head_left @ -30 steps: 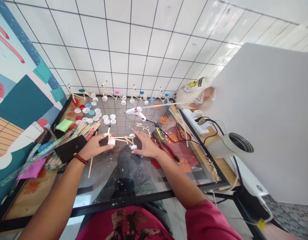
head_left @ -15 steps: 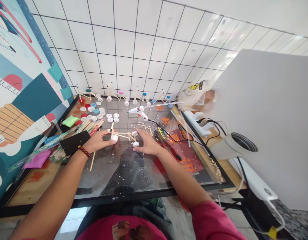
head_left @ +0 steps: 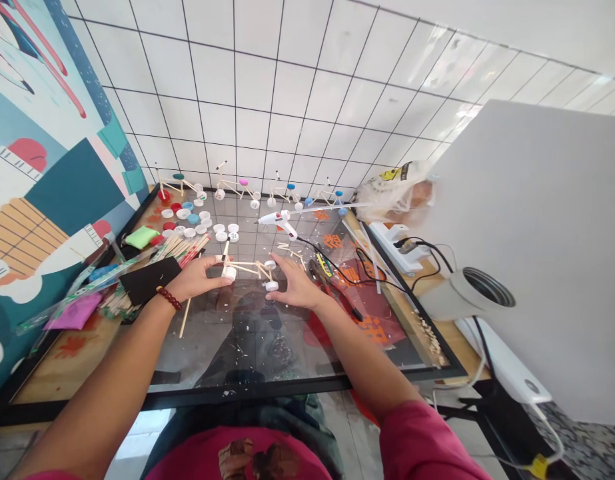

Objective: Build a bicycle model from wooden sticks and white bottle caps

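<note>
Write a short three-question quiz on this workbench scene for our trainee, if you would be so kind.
1. True or false: the white hot-glue gun rests on the glass tabletop, held by neither hand.
2. Fill in the blank: the dark red bead bracelet is on the person's ____ wrist.
3. How many wooden-stick bicycle models with white cap wheels stand beyond the white hot-glue gun?

Key:
1. True
2. Left, on the left hand
3. Four
</note>
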Demonstrator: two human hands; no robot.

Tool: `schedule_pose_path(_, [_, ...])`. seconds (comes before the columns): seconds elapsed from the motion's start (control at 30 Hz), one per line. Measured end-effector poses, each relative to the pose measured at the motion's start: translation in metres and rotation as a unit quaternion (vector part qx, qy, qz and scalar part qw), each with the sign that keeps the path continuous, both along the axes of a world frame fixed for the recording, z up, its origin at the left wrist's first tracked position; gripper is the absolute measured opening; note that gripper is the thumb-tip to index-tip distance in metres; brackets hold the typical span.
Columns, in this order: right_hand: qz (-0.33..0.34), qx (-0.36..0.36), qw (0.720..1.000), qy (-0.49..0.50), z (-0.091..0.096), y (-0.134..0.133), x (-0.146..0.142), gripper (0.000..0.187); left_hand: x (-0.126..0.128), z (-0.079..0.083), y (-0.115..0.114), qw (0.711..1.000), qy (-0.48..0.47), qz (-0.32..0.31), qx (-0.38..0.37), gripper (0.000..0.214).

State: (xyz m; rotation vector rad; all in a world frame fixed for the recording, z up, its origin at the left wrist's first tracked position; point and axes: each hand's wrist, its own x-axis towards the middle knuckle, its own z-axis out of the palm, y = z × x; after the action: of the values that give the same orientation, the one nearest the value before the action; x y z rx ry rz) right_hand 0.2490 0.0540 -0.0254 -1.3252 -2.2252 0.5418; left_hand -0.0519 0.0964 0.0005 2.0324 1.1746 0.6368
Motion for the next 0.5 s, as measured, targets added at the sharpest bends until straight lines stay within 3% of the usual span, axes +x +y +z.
schedule_pose_path(0.5, [-0.001,-0.004,1.000,-0.005,0.0021,-0.0013,-0.0008,0.108,0.0015,0.0028,-0.0021,1.000,0.027,0.015,0.001,0.063])
